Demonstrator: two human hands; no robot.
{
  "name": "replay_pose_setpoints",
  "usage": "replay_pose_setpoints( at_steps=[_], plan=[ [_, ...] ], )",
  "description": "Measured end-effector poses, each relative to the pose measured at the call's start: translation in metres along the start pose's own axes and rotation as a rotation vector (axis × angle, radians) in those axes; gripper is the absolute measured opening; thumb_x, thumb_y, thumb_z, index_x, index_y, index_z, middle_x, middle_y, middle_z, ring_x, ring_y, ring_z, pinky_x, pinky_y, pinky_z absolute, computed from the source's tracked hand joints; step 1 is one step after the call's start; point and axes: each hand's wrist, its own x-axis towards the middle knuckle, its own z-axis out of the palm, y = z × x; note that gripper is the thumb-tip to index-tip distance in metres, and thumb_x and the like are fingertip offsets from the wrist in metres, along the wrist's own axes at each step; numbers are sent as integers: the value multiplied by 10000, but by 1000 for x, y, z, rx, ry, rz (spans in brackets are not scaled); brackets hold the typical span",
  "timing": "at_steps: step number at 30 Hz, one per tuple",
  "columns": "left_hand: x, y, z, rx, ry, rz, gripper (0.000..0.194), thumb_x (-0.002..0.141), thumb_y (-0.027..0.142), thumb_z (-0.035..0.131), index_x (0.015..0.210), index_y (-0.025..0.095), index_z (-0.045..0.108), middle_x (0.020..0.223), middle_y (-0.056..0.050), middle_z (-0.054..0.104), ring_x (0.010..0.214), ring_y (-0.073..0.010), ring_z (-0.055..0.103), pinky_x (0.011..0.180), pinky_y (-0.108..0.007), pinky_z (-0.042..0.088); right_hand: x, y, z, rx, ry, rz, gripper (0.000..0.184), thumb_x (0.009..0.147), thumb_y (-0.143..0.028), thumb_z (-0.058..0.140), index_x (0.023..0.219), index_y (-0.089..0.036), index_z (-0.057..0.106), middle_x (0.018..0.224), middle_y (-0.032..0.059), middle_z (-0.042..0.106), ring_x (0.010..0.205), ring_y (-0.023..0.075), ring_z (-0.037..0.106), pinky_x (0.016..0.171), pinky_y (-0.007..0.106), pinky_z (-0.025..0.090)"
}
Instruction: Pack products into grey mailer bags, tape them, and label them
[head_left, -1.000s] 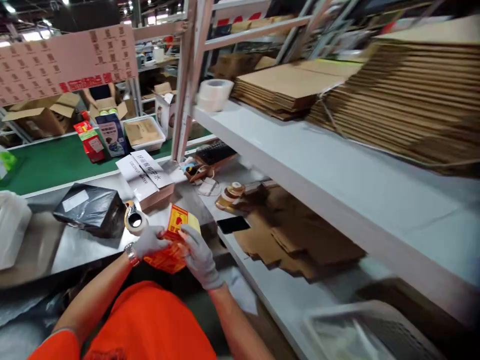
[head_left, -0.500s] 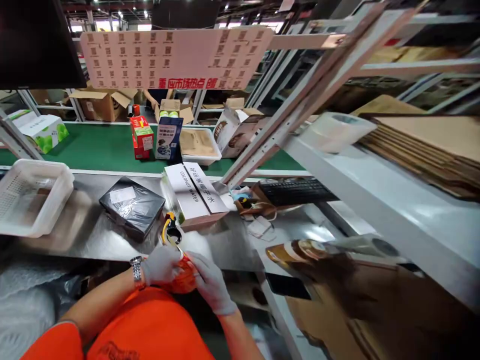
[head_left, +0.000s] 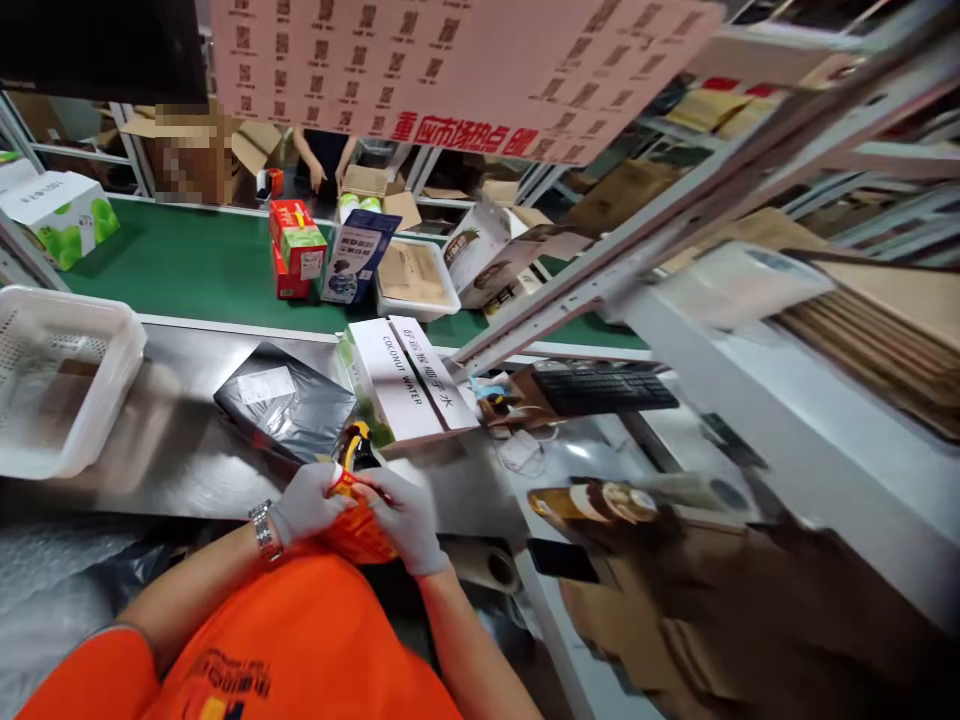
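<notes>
Both gloved hands hold a shiny red-orange plastic packet (head_left: 365, 532) low in front of my body. My left hand (head_left: 309, 503), with a watch at its wrist, pinches the packet's upper left edge. Gripping its upper right is my right hand (head_left: 407, 515), close beside the left. Just beyond the fingers lies a yellow-and-black tape dispenser (head_left: 357, 444), partly covered by the hands. A parcel in black plastic (head_left: 292, 405) with a white label rests on the metal bench behind it. To the right of that parcel sits a white coconut water box (head_left: 409, 385).
A white plastic basket (head_left: 112, 400) stands at the left. Behind the bench runs a green conveyor (head_left: 187, 265) carrying boxes and a blue pouch (head_left: 356, 258). A slanted metal post, a keyboard (head_left: 607, 390), a bottle (head_left: 592, 502) and a phone (head_left: 562, 560) are at the right. A co-worker stands beyond the conveyor.
My view has tilted downward and shifted. Both hands have come nearer each other at the packet's top edge, and more of the packet hangs below them.
</notes>
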Motion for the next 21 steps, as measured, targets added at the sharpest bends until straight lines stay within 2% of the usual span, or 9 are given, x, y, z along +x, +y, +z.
replay_pose_setpoints(
  at_steps=[3,6,9,11,17,21],
  plan=[
    [-1,-5,-6,-26,9,-34,108,835,257,805,779,201,731,804,-3,745,771,-170,601,751,-296,449,6,-1,6,-3,-21,18,182,1099,-329,730,1056,-270,896,963,57,908,851,230,858,792,331,716],
    [-3,-12,-15,-95,104,-83,155,824,280,829,757,196,716,769,12,712,761,-158,583,754,-287,455,11,-6,15,-45,-9,-3,179,1102,-286,718,1077,-268,895,988,55,913,873,226,868,800,321,714],
    [-5,-18,-24,-231,178,-133,99,814,263,821,832,185,763,813,-6,745,772,-165,611,748,-293,481,18,-14,23,-98,-2,-50,189,1099,-244,714,1105,-269,901,1030,58,918,915,223,876,830,315,714],
    [-7,-21,-29,-277,175,-135,98,816,257,810,872,183,779,852,-27,773,779,-176,629,751,-308,500,23,-18,27,-129,-9,-63,198,1103,-236,710,1114,-270,905,1031,60,916,923,222,876,838,315,715],
    [-7,-30,-33,-239,111,16,65,850,246,755,815,197,733,811,-18,741,743,-168,604,727,-302,506,38,-25,26,-144,-100,-96,187,1116,-275,733,1176,-272,911,1103,80,920,979,224,881,907,333,731],
    [-8,-35,-36,-123,81,102,85,830,168,731,867,192,803,911,-43,800,841,-194,692,816,-314,575,43,-28,23,-95,-169,-132,199,1133,-262,709,1170,-268,904,1142,80,918,1003,210,881,928,319,723]
  ],
)
